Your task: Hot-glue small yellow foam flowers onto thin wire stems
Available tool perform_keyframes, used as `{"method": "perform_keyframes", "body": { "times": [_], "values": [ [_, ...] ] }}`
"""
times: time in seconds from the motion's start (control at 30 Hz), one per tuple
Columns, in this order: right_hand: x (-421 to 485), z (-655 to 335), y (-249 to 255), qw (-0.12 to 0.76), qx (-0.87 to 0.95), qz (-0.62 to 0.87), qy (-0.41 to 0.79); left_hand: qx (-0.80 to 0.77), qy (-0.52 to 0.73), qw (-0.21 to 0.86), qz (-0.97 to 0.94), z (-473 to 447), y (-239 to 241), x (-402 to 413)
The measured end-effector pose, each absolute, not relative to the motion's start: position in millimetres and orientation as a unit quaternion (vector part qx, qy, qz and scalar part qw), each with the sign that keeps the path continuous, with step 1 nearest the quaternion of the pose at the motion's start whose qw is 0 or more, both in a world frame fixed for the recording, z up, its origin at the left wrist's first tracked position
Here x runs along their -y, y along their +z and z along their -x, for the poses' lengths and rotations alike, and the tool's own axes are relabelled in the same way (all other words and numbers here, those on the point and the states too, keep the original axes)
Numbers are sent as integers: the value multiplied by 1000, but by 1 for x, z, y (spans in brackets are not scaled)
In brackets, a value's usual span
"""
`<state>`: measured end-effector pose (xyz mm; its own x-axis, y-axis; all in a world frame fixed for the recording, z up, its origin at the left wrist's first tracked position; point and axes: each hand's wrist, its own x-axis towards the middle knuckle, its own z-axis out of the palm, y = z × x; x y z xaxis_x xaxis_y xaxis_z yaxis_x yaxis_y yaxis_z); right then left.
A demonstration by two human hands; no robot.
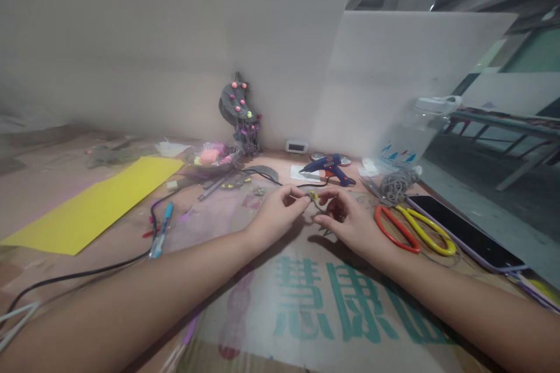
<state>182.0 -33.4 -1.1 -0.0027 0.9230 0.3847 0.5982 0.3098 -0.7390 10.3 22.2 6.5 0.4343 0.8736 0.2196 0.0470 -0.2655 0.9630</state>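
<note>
My left hand [284, 210] is closed in a pinch, thumb and forefinger on a small grey-and-yellow craft piece [312, 196] above the table. From it a short grey strand runs toward my right hand [345, 218], whose thumb and fingers are curled around the strand's other side. Under the right fingers something pointed and dark shows, too small to name. Just beyond the hands lies a blue glue gun [329, 168], its nozzle over a white card [304, 173]. Several similar small grey-and-yellow pieces [236, 182] rest left of it.
Right of my hands lie scissors with red and yellow handles [396, 230], grey yarn [398, 186], a phone [466, 230] and a clear bottle [406, 137]. Leftward are yellow paper [98, 204], a blue pen [163, 230] and a black cable [87, 272]. A grey moon-shaped ornament [236, 104] stands behind.
</note>
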Motion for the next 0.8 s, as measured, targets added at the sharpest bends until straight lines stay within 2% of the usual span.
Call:
{"method": "perform_keyframes", "body": {
  "times": [0.37, 0.6, 0.8],
  "values": [
    [32, -181, 0, 405, 719, 545, 148, -327, 400, 510, -687, -10, 9, -19],
    [32, -181, 1, 404, 737, 519, 158, -289, 367, 608, -642, -10, 9, -16],
    [31, -183, 1, 384, 753, 500, 188, -260, 388, 626, -624, -10, 7, -18]
  ]
}}
